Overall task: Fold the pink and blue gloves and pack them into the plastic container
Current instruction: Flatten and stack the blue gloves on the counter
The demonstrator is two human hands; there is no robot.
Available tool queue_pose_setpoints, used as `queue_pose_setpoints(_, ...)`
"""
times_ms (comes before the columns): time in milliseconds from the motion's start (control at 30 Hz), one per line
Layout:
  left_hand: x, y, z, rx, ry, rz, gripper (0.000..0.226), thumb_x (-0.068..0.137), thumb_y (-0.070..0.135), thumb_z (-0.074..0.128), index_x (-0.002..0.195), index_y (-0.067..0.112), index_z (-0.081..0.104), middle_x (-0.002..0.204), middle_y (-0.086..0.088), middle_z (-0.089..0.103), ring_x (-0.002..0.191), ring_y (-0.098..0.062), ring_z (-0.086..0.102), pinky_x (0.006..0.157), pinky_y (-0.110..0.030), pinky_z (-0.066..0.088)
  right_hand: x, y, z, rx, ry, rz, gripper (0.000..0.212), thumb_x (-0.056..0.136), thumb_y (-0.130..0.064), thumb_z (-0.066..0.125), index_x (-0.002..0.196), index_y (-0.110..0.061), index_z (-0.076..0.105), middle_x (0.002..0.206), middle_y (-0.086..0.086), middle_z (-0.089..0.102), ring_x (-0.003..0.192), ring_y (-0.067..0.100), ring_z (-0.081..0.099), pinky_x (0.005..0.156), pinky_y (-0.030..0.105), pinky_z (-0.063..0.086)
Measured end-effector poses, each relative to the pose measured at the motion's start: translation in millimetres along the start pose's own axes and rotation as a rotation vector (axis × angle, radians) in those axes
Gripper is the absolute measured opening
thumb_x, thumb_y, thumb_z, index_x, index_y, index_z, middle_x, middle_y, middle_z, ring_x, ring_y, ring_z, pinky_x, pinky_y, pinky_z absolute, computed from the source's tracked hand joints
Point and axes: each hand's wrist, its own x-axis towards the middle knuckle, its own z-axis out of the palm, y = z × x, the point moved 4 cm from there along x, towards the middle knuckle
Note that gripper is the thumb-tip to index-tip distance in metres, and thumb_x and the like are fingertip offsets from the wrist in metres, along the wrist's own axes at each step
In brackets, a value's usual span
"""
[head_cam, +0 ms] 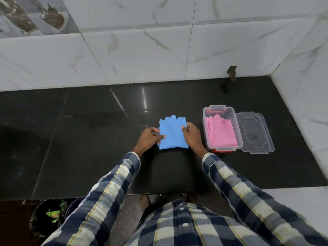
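A folded blue glove (pixel 172 134) lies flat on the black counter, its scalloped cuff edge pointing away from me. My left hand (pixel 150 137) pinches its left edge, thumb on top. My right hand (pixel 190 134) grips its right edge with curled fingers. To the right stands the clear plastic container (pixel 205 128) without its lid. Inside it lies the folded pink glove (pixel 221 133).
The container's clear lid (pixel 254 133) lies flat just right of it. A white tiled wall closes the back and the right side. The black counter (pixel 88 139) stretches left. Below its front edge, a black bin bag (pixel 46 217) sits on the floor.
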Motion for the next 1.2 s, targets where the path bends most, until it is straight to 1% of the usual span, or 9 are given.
queue_pose_setpoints(100,0.2,0.8,-0.7,-0.002,0.055,0.015,0.036,0.090,0.008,0.085,0.118,-0.007,0.068,0.091,-0.022,0.075,0.086,-0.023,0.071,0.094,-0.040,0.060,-6.8,1.4,1.1,-0.098,0.040,-0.013,0.034,0.110,-0.036,0.052,0.130,-0.009,0.057,0.124,0.010,0.068,0.112,0.024,0.068,0.096,0.039,0.056)
queue_pose_setpoints(200,-0.2,1.4,1.6,0.019,0.081,0.025,0.033,0.091,0.008,0.084,0.116,-0.006,0.069,0.099,-0.028,0.078,0.086,-0.021,0.070,0.096,-0.045,0.061,-19.7,1.8,5.3,-0.317,0.167,-0.073,0.041,0.106,-0.045,0.055,0.131,-0.012,0.054,0.133,0.008,0.055,0.120,0.023,0.058,0.100,0.039,0.055)
queue_pose_setpoints(433,-0.8,6.6,2.5,0.226,0.082,0.104,0.027,0.093,0.015,0.080,0.114,0.005,0.068,0.100,-0.019,0.077,0.085,-0.020,0.067,0.095,-0.051,0.059,-22.5,9.4,2.9,-0.339,0.134,0.059,0.029,0.108,-0.029,0.056,0.131,-0.010,0.055,0.139,0.012,0.051,0.125,0.030,0.057,0.101,0.045,0.053)
queue_pose_setpoints(600,-1.1,9.6,1.2,0.411,0.053,0.097,0.040,0.095,0.030,0.077,0.127,0.019,0.057,0.108,-0.005,0.075,0.106,-0.027,0.073,0.099,-0.047,0.057,-22.3,3.4,2.0,-0.381,0.107,0.061,0.026,0.109,-0.027,0.055,0.127,-0.009,0.054,0.132,0.013,0.056,0.116,0.031,0.064,0.098,0.048,0.055)
queue_pose_setpoints(733,-2.1,4.6,7.3,0.368,0.141,0.015,0.070,0.093,0.045,0.076,0.147,0.012,0.045,0.146,-0.007,0.057,0.132,-0.032,0.063,0.112,-0.046,0.051,-21.2,-0.5,-0.8,-0.110,0.123,0.096,0.035,0.103,-0.025,0.064,0.129,-0.004,0.052,0.130,0.014,0.062,0.120,0.032,0.065,0.102,0.045,0.053)
queue_pose_setpoints(800,4.0,4.9,10.4,0.336,0.147,-0.051,0.082,0.094,0.052,0.074,0.152,0.004,0.042,0.156,-0.014,0.048,0.139,-0.038,0.059,0.116,-0.049,0.049,-20.9,-2.9,-1.4,-0.056,0.106,0.129,0.046,0.102,-0.027,0.067,0.136,-0.001,0.051,0.135,0.015,0.062,0.125,0.033,0.064,0.106,0.043,0.052)
queue_pose_setpoints(933,21.2,4.7,11.2,0.255,0.079,-0.158,0.070,0.097,0.053,0.070,0.139,-0.003,0.062,0.150,-0.022,0.059,0.139,-0.040,0.059,0.117,-0.050,0.050,-18.2,-0.7,4.9,0.019,0.031,0.189,0.045,0.104,-0.028,0.064,0.133,0.006,0.062,0.134,0.021,0.068,0.124,0.036,0.066,0.109,0.047,0.052)
queue_pose_setpoints(1067,24.3,4.7,7.8,0.178,0.092,-0.197,0.061,0.098,0.046,0.072,0.140,0.004,0.063,0.162,-0.025,0.036,0.151,-0.043,0.042,0.124,-0.049,0.042,-20.4,-9.7,8.5,-0.013,-0.012,0.144,0.043,0.106,-0.025,0.060,0.135,0.007,0.061,0.137,0.022,0.065,0.129,0.037,0.063,0.112,0.048,0.049)
queue_pose_setpoints(1200,24.7,12.3,11.9,0.011,0.079,-0.121,0.046,0.101,0.026,0.070,0.135,-0.003,0.058,0.144,-0.021,0.062,0.136,-0.037,0.061,0.115,-0.049,0.051,-26.9,-20.7,10.1,-0.011,-0.043,0.085,0.041,0.108,-0.021,0.056,0.140,0.004,0.051,0.140,0.019,0.060,0.132,0.035,0.060,0.111,0.045,0.048)
